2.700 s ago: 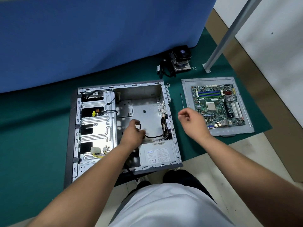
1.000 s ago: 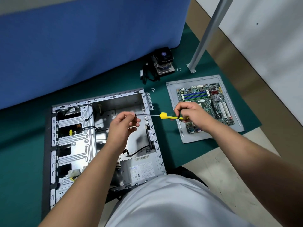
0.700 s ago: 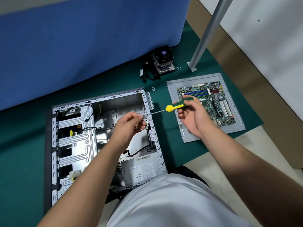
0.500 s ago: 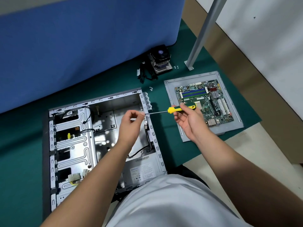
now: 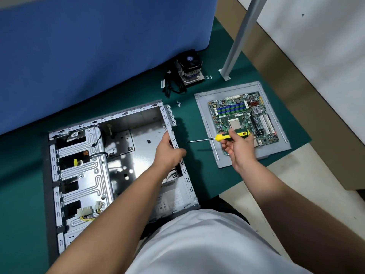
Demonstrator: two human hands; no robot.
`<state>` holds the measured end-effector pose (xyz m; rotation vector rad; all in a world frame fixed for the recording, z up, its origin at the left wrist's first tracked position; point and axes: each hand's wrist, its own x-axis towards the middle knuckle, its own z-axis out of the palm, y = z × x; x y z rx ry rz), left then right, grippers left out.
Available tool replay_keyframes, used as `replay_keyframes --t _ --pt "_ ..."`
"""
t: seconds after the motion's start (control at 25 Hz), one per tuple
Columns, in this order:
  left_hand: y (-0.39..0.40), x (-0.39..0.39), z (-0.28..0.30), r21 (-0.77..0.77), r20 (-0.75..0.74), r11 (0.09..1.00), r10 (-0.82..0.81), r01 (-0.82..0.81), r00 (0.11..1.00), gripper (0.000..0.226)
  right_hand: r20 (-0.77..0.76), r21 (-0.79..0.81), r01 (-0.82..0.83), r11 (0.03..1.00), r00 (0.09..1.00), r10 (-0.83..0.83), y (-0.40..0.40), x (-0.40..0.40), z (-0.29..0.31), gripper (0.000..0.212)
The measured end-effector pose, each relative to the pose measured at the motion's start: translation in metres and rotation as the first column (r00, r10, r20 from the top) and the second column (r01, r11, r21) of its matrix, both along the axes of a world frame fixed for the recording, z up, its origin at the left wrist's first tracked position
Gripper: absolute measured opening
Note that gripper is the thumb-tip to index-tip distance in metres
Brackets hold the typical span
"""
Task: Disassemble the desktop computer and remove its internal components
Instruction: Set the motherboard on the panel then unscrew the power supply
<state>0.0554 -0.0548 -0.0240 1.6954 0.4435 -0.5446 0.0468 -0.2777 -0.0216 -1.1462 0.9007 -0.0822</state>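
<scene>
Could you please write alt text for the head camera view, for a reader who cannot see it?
A person's right hand holds a yellow-handled screwdriver while the left hand grips the side wall of an open computer case on a green mat. A removed motherboard lies to the right.

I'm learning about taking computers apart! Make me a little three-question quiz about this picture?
1. True or false: the motherboard is still inside the computer case.
2. Which hand holds the yellow-handled screwdriver?
A. left hand
B. right hand
C. neither
3. Fill in the blank: the cooler fan sits on the green mat, close to the ____ wall.

Key:
1. False. It lies on a grey panel to the right of the case.
2. B. The left hand grips the case's right edge.
3. blue
</scene>
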Motion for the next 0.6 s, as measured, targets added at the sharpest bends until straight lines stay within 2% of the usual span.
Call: replay_keyframes --t 0.16,0.28,0.36,0.4,0.48,0.52,0.56,0.6 --pt "0.008 0.009 -0.001 -0.021 0.019 0.999 0.043 -0.043 0.999 0.063 -0.031 -0.021 -0.051 0.998 0.998 0.051 -0.001 -0.004 -0.011 0.036" --pt "0.013 0.008 -0.002 -0.021 0.03 0.998 -0.051 0.052 0.998 0.062 -0.1 -0.068 -0.133 0.989 0.987 0.126 0.002 -0.008 -0.024 0.035" --pt "0.026 0.009 -0.005 -0.057 -0.006 0.99 -0.128 0.128 0.992 0.058 -0.144 -0.099 -0.164 0.981 0.978 0.149 0.004 -0.01 -0.033 0.045" --pt "0.034 0.012 -0.005 -0.088 -0.058 0.99 -0.118 0.113 0.991 0.057 -0.162 -0.123 -0.178 0.976 0.974 0.158 0.004 -0.011 -0.037 0.051" --pt "0.047 0.018 -0.006 -0.124 -0.173 0.991 0.035 -0.058 0.984 0.043 -0.185 -0.18 -0.2 0.963 0.968 0.166 0.005 -0.012 -0.042 0.059" --pt "0.05 0.02 -0.009 -0.094 -0.203 0.983 0.134 -0.155 0.97 0.031 -0.189 -0.2 -0.205 0.958 0.968 0.168 0.006 -0.012 -0.045 0.059" --pt "0.051 0.021 -0.013 -0.024 -0.222 0.982 0.179 -0.189 0.958 0.021 -0.192 -0.206 -0.208 0.956 0.967 0.169 0.006 -0.011 -0.048 0.057" --pt "0.05 0.02 -0.017 0.056 -0.255 0.988 0.152 -0.143 0.955 0.02 -0.193 -0.2 -0.209 0.957 0.966 0.17 0.006 -0.01 -0.05 0.054"
